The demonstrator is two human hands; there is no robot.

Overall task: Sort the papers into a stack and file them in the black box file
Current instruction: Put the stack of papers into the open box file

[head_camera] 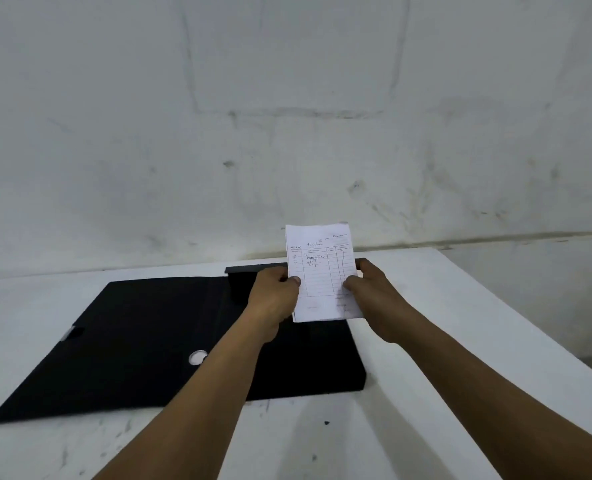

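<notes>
A small stack of white papers [322, 271], the top sheet a lined note with handwriting, stands upright over the black box file [308, 362]. My left hand [274, 299] grips its left edge and my right hand [374, 289] grips its right edge, thumbs on the front sheet. The stack's bottom edge is just above or touching the tray of the file; I cannot tell which. The file lies open on the white table [461, 341], its lid [121, 341] flat to the left with a round finger hole [197, 357].
A grey-white stained wall [287, 133] rises right behind the table. The table's right edge [544, 344] runs diagonally toward the near right, with floor beyond it. White tabletop shows in front of the file and to its right.
</notes>
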